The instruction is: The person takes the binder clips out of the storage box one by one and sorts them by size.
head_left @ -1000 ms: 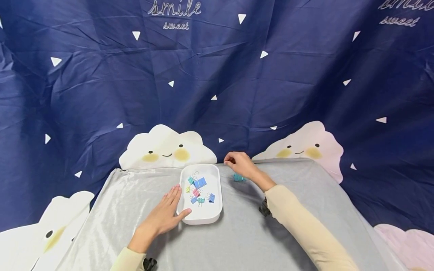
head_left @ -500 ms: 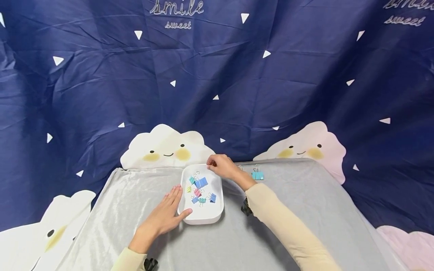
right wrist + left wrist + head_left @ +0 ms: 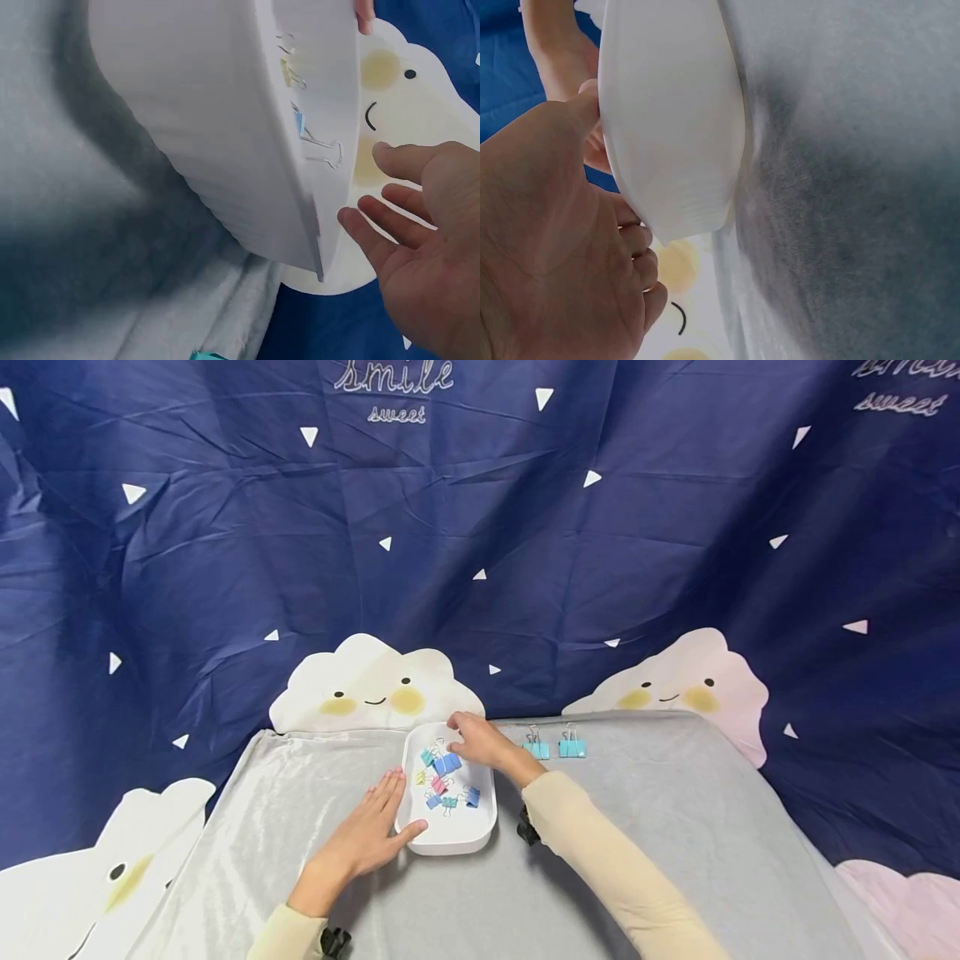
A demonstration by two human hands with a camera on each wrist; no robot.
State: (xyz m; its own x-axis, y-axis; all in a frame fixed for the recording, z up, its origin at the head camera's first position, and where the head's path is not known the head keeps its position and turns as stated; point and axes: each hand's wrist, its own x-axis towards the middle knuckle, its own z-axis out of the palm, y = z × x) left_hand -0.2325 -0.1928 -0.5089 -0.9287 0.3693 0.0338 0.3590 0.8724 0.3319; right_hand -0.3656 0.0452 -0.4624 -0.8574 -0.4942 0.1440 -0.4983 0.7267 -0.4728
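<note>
A white plastic tray holds several binder clips, among them a large blue binder clip, a pink binder clip and a yellow binder clip. My left hand rests on the tray's left side, fingers extended along the rim and thumb over the near corner. Over the far right part of the tray is my right hand, close to the large blue clip. In the right wrist view its fingers are spread and nothing is between them. Wire handles of a clip show inside the tray.
To the right of the tray, two teal binder clips, one nearer the tray and another beside it, sit near the table's far edge. A grey cloth covers the table. Behind hangs a dark blue curtain with printed clouds.
My right hand has moved left from over the table to above the tray, uncovering the two teal clips. The left hand stays on the tray's left side.
</note>
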